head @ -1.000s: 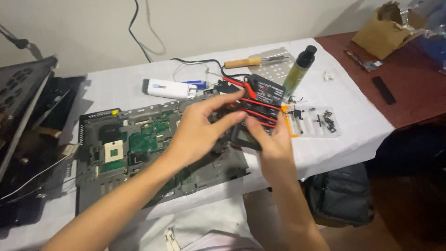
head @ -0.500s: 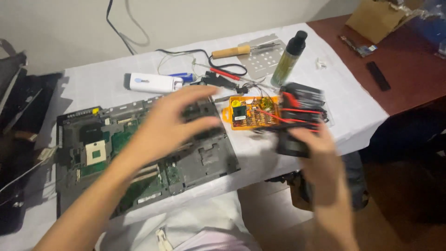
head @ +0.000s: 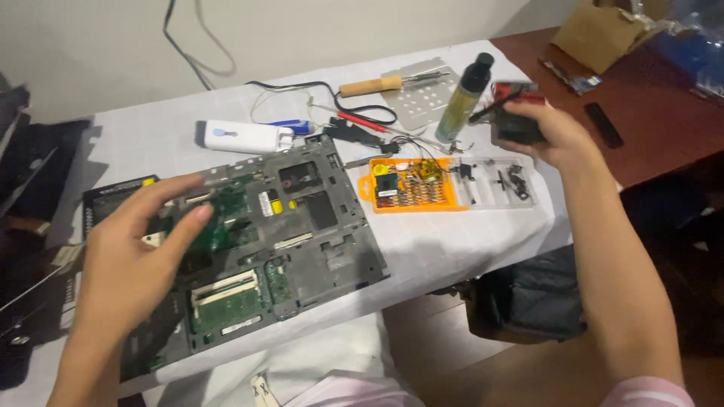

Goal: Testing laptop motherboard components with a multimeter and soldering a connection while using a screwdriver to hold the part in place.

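Observation:
An opened laptop chassis (head: 317, 226) with its green circuit board (head: 226, 294) exposed lies on the white-covered table (head: 467, 241). My left hand (head: 136, 256) hovers over the board's left part, fingers spread, holding nothing. My right hand (head: 539, 132) is out to the right, closed around a small black part with red wires (head: 516, 109), held above the clear lid of an orange screwdriver-bit case (head: 411, 188).
Behind the case stand a dark-capped bottle (head: 464, 98), a perforated metal plate (head: 422, 94), a wooden-handled soldering iron (head: 373, 85), a white oblong device (head: 241, 137) and black cables. A brown desk (head: 656, 113) with a cardboard box adjoins on the right; a dark bag (head: 528, 298) sits below.
My right hand has carried the black part with red wires from the laptop's middle out to the right, past the bit case. My left hand has shifted left over the board.

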